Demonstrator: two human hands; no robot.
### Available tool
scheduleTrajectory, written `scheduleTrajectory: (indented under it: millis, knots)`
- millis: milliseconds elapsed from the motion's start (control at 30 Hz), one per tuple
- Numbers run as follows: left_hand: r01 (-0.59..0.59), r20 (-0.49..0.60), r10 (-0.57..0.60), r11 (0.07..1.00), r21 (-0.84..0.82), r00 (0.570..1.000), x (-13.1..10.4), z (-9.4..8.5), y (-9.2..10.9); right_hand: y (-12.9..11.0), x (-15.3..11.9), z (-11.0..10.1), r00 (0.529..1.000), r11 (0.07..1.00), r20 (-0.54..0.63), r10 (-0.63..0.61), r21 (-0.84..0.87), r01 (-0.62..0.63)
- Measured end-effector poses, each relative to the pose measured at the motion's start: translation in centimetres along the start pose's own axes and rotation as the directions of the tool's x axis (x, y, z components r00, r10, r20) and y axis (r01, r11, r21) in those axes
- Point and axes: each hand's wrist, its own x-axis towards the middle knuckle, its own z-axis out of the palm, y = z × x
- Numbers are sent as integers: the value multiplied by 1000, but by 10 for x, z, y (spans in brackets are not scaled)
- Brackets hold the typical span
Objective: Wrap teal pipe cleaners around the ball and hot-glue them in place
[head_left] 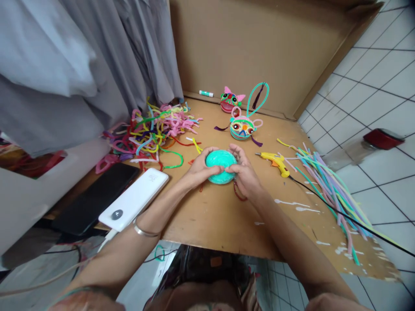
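Between both hands, above the middle of the table, is a turquoise round dome [221, 160] with a fuzzy, coiled-looking surface. My left hand [200, 169] grips its left side, the thumb laid across the near face. From the right, my right hand [247, 173] holds the same piece, and its thumb presses close to the other thumb tip. A dark red cord [239, 193] shows below my right hand; whether it joins the dome I cannot tell. Beyond the hands stands a turquoise lion-face ornament [240, 129] with pink ears, a loop and purple tassels. The dome's underside is hidden.
A pink-eared figure [229, 100] and a glue stick [206, 93] lie at the back. Tangled pipe cleaners [158, 125] fill the left. A white power bank [134, 198] and black phone [97, 196] sit near left. Right are a yellow glue gun [275, 162] and straight pipe cleaners [327, 185].
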Motion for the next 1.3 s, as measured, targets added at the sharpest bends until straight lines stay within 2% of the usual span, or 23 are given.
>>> scheduleTrajectory:
  millis: [200, 300, 500, 833, 1167, 1300]
  knots:
    - [-106, -30, 121, 947, 303, 992, -1, -1, 9, 8, -2, -11, 997, 985, 60, -38, 169, 27]
    - [-102, -22, 118, 926, 363, 993, 0, -4, 10, 9, -2, -11, 998, 985, 40, -49, 169, 41]
    - [-79, 74, 59, 952, 294, 995, 1, -13, 14, 15, -5, -8, 996, 993, 23, -90, 74, 88]
    - [-79, 38, 71, 956, 282, 997, -5, -4, 19, 17, -10, -2, 987, 975, -2, -162, -155, 159]
    - [-105, 65, 93, 972, 212, 994, -5, -3, 13, 18, -15, 4, 984, 978, -61, -165, -141, 155]
    - [-140, 78, 134, 987, 80, 988, 1, -8, 3, 19, -14, 3, 983, 984, -89, -161, -89, 153]
